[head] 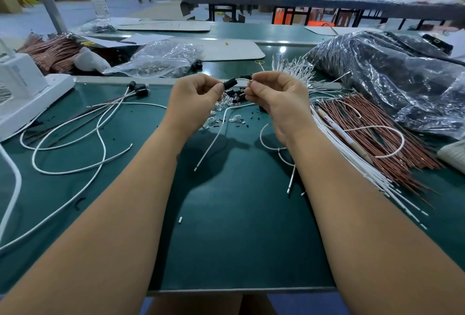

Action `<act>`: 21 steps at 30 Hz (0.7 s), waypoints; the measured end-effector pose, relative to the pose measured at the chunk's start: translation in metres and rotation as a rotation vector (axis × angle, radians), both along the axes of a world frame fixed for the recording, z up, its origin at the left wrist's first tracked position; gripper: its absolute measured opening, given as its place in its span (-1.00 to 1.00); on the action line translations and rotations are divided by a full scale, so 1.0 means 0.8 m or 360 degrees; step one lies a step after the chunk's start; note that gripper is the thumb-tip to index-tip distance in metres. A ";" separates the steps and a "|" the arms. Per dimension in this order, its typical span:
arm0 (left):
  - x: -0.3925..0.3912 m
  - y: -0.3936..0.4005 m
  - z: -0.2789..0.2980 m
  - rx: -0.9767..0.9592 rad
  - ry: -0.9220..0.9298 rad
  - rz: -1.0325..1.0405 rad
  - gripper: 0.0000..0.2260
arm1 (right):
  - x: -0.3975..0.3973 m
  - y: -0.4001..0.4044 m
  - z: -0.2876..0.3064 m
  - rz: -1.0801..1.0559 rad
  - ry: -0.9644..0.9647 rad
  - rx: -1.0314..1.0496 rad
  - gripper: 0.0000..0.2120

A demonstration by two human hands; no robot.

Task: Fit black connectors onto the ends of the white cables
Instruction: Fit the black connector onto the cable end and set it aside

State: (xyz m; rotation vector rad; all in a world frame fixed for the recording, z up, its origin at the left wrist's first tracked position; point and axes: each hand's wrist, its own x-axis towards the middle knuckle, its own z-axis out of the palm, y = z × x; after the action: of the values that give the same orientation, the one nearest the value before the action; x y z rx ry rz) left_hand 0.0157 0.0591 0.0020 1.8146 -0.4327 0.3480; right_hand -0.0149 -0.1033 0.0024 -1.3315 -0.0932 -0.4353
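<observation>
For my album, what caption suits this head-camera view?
Left hand grips a black connector while right hand pinches the white cable.

Fingers of both hands meet over the middle of the worktop. Loose connectors sit right under them, finished cables sprawl off to their left, the bundle of wires lies to their right, and a plastic bag sits behind.
</observation>
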 end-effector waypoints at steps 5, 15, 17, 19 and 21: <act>-0.005 0.000 0.002 0.0052 0.0077 -0.0035 -0.91 | 0.000 0.001 0.001 -0.0107 0.0007 -0.0036 -0.88; 0.000 0.005 0.000 0.0082 0.0084 -0.0010 -0.91 | 0.003 0.000 -0.001 -0.0235 0.0114 -0.0454 -0.85; 0.001 0.005 -0.002 0.0187 -0.0044 0.0013 -0.91 | 0.003 0.001 0.001 -0.0105 0.0182 -0.0264 -0.86; 0.001 0.004 -0.004 0.0333 -0.0190 0.0043 -0.93 | 0.002 0.001 0.001 -0.0028 0.0224 -0.0168 -0.86; 0.001 0.003 -0.006 0.0466 -0.0296 0.0049 -0.95 | 0.002 0.003 0.000 -0.0009 0.0222 -0.0190 -0.86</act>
State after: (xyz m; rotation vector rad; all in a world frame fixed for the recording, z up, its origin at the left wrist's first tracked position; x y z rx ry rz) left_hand 0.0163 0.0618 -0.0027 2.0837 -0.6114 0.4980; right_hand -0.0133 -0.1012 0.0026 -1.4761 0.0007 -0.3450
